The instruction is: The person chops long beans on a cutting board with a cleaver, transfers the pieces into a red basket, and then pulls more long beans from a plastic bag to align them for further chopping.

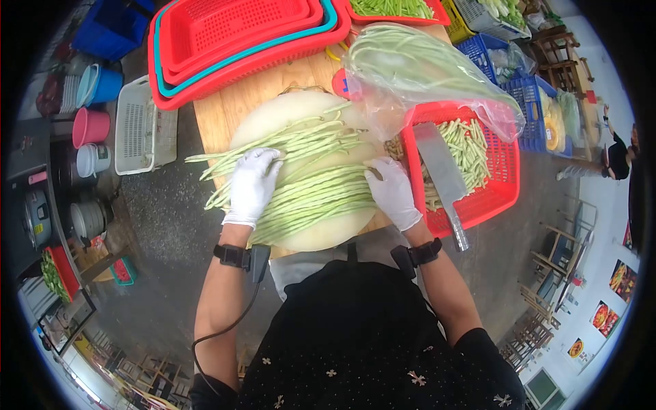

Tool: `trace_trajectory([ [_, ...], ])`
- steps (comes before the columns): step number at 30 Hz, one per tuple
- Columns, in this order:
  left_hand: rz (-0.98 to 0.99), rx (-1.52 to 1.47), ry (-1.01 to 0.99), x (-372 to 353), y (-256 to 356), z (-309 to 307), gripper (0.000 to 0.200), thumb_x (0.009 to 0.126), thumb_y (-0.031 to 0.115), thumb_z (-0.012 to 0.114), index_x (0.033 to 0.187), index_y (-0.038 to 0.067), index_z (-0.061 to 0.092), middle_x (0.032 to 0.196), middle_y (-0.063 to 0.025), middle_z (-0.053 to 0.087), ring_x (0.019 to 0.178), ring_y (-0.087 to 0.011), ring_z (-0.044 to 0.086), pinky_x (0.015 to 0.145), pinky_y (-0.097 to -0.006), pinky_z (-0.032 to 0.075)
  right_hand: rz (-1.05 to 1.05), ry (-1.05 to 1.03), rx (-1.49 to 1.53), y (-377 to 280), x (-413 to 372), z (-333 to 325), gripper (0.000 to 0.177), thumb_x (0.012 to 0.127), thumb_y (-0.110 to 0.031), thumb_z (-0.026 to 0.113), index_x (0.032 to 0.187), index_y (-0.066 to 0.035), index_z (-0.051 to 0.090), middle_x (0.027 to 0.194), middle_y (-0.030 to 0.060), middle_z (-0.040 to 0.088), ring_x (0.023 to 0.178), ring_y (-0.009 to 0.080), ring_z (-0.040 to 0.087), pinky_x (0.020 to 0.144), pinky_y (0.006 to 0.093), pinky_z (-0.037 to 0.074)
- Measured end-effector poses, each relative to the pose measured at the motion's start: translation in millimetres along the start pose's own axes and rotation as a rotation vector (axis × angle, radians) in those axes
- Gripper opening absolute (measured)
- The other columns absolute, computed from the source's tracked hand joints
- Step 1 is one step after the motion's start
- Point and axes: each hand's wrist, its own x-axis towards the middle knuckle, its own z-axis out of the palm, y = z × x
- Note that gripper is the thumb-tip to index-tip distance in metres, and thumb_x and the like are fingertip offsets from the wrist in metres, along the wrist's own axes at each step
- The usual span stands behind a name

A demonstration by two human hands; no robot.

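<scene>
Long green beans (314,198) lie in two loose bunches on a round, pale cutting board (301,106). My left hand (254,184), in a white glove, is curled over the beans toward their left side, fingers bent around some of them. At the right ends of the lower bunch is my right hand (394,191), also gloved, its thumb and fingers apart and touching the bean tips. Just right of it, a cleaver (441,164) lies across a red basket (506,181) that holds cut bean pieces (465,150).
A clear plastic bag of long beans (424,61) lies behind the red basket. Stacked red and teal baskets (239,34) occupy the table's back left. A white crate (137,130) and buckets (91,128) stand on the floor at left, blue crates (526,102) at right.
</scene>
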Motion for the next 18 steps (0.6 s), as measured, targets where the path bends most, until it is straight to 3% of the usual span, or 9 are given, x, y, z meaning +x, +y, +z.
trace_trajectory([
  [5, 0.091, 0.066, 0.012, -1, 0, 6, 0.022, 0.090, 0.009, 0.082, 0.111, 0.010, 0.077, 0.113, -0.0106, 0.074, 0.112, -0.0331, 0.069, 0.101, -0.0433, 0.053, -0.004, -0.012, 0.030, 1, 0, 0, 0.022, 0.094, -0.013, 0.077, 0.115, -0.005, 0.078, 0.113, 0.0187, 0.075, 0.107, 0.0380, 0.070, 0.096, 0.0458, 0.056],
  [7, 0.011, 0.089, 0.038, -6, -2, 5, 0.033, 0.088, 0.012, 0.085, 0.120, 0.011, 0.076, 0.130, -0.0125, 0.070, 0.126, -0.0349, 0.064, 0.110, -0.0469, 0.048, -0.026, 0.031, 0.039, -2, 2, -1, 0.021, 0.094, -0.014, 0.077, 0.113, -0.005, 0.077, 0.111, 0.0192, 0.075, 0.107, 0.0393, 0.070, 0.096, 0.0468, 0.056],
  [8, 0.012, 0.091, 0.039, -7, -4, 4, 0.033, 0.088, 0.012, 0.085, 0.120, 0.011, 0.076, 0.130, -0.0125, 0.070, 0.126, -0.0349, 0.064, 0.110, -0.0469, 0.048, -0.028, 0.032, 0.041, -4, 4, -2, 0.021, 0.094, -0.014, 0.077, 0.113, -0.005, 0.077, 0.111, 0.0192, 0.075, 0.107, 0.0393, 0.070, 0.096, 0.0468, 0.056],
  [10, 0.045, 0.196, 0.041, -10, -3, -1, 0.062, 0.088, 0.026, 0.088, 0.144, 0.011, 0.066, 0.151, -0.0186, 0.060, 0.143, -0.0383, 0.052, 0.123, -0.0515, 0.037, -0.051, 0.055, -0.024, -11, 7, -6, 0.019, 0.094, -0.012, 0.077, 0.111, -0.004, 0.076, 0.111, 0.0188, 0.074, 0.104, 0.0402, 0.070, 0.093, 0.0478, 0.056],
  [11, 0.044, 0.197, 0.039, -11, -3, -1, 0.062, 0.088, 0.026, 0.088, 0.144, 0.011, 0.066, 0.151, -0.0186, 0.060, 0.143, -0.0383, 0.052, 0.123, -0.0515, 0.037, -0.049, 0.054, -0.022, -15, 10, -7, 0.019, 0.094, -0.012, 0.077, 0.111, -0.004, 0.076, 0.111, 0.0188, 0.074, 0.104, 0.0402, 0.070, 0.093, 0.0478, 0.056],
  [13, 0.014, 0.367, -0.039, -9, -4, 0, 0.097, 0.083, 0.043, 0.091, 0.163, 0.009, 0.047, 0.166, -0.0223, 0.045, 0.155, -0.0413, 0.039, 0.132, -0.0554, 0.024, -0.145, 0.057, -0.064, -24, 21, -9, 0.019, 0.093, -0.013, 0.077, 0.111, -0.006, 0.075, 0.110, 0.0173, 0.073, 0.102, 0.0396, 0.068, 0.090, 0.0488, 0.054],
  [14, 0.014, 0.368, -0.037, -6, -6, 0, 0.097, 0.083, 0.043, 0.091, 0.163, 0.009, 0.047, 0.166, -0.0223, 0.045, 0.155, -0.0413, 0.039, 0.132, -0.0554, 0.024, -0.148, 0.057, -0.063, -29, 27, -9, 0.019, 0.093, -0.013, 0.077, 0.111, -0.006, 0.075, 0.110, 0.0173, 0.073, 0.102, 0.0396, 0.068, 0.090, 0.0488, 0.054],
  [16, -0.037, 0.389, -0.204, 0, -11, 1, 0.117, 0.077, 0.054, 0.092, 0.168, 0.005, 0.037, 0.169, -0.0249, 0.042, 0.158, -0.0425, 0.035, 0.134, -0.0565, 0.018, -0.244, -0.020, -0.201, -44, 39, -10, 0.027, 0.092, -0.017, 0.077, 0.117, -0.008, 0.073, 0.114, 0.0142, 0.071, 0.102, 0.0371, 0.067, 0.089, 0.0484, 0.052],
  [18, -0.039, 0.381, -0.211, 4, -13, 1, 0.117, 0.077, 0.056, 0.092, 0.167, 0.005, 0.039, 0.168, -0.0252, 0.043, 0.157, -0.0438, 0.036, 0.134, -0.0574, 0.018, -0.344, -0.010, -0.262, -59, 53, -7, 0.032, 0.092, -0.020, 0.078, 0.121, -0.008, 0.071, 0.114, 0.0130, 0.069, 0.102, 0.0358, 0.067, 0.089, 0.0478, 0.052],
])
